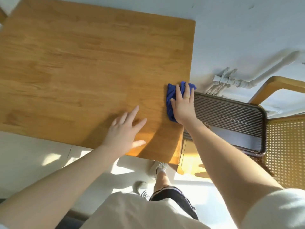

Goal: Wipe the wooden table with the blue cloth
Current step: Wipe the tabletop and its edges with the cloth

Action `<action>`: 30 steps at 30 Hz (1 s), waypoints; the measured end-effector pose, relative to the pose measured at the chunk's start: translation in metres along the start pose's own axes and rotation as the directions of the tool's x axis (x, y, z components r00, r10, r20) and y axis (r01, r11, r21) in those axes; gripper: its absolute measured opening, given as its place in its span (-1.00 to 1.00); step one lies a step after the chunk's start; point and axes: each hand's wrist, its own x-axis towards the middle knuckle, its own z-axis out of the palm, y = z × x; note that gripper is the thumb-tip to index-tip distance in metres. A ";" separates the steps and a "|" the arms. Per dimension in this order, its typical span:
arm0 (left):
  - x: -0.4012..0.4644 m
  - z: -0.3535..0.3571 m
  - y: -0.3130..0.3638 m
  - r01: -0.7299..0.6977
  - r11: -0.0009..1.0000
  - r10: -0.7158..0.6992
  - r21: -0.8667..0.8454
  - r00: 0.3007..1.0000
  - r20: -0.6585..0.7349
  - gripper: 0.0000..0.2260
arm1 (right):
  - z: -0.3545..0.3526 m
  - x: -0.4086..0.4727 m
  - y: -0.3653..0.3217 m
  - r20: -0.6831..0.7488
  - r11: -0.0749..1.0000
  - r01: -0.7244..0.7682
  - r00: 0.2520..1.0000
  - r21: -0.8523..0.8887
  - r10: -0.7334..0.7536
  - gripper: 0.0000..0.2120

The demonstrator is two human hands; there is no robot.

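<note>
1. Wooden table (82, 66): bare top apart from the cloth and two hands. Sunlit patch at its near edge.
2. Blue cloth (170, 100): bunched, lying on the table at its right edge, near the front right corner. A fold pokes out past the fingertips, at or just over the table's edge.
3. Right hand (183, 104): flat, palm down on the cloth, fingers spread and extended, pressing rather than clutching. A ring shows on one finger. Cloth visible to the left of the hand and beyond the fingertips.
4. Left hand (125, 131): open, fingers splayed, over the table near its front edge, left of the cloth and apart from it. Holds nothing. Cannot tell whether the palm touches the wood; the outline is slightly blurred.
5. Ribbed dark heater (231, 116): just beside the table's right edge, under the right forearm.
6. Cane-backed chair (287, 146): beyond the heater, well clear of the table.
</note>
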 end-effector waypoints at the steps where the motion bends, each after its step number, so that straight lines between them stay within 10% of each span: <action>1: -0.006 0.007 0.001 0.007 1.000 -0.006 -0.025 1.000 0.030 -0.34 | 0.004 -0.022 -0.001 -0.013 0.999 0.044 0.999 -0.010 -0.044 -0.47; 16: -0.013 0.040 0.003 0.044 0.962 -0.040 -0.270 0.999 0.021 -0.24 | 0.017 -0.089 -0.007 0.108 0.970 0.179 0.981 -0.163 -0.163 -0.47; 21: -0.013 0.041 0.002 0.035 0.955 -0.043 -0.293 0.999 -0.021 -0.28 | 0.028 -0.145 0.008 0.210 0.742 0.607 0.795 -0.284 -0.569 -0.41; 30: -0.026 0.033 -0.004 0.139 0.980 -0.126 -0.145 0.987 0.098 -0.28 | 0.047 -0.137 -0.018 0.197 0.611 0.708 0.695 -0.354 -0.691 -0.23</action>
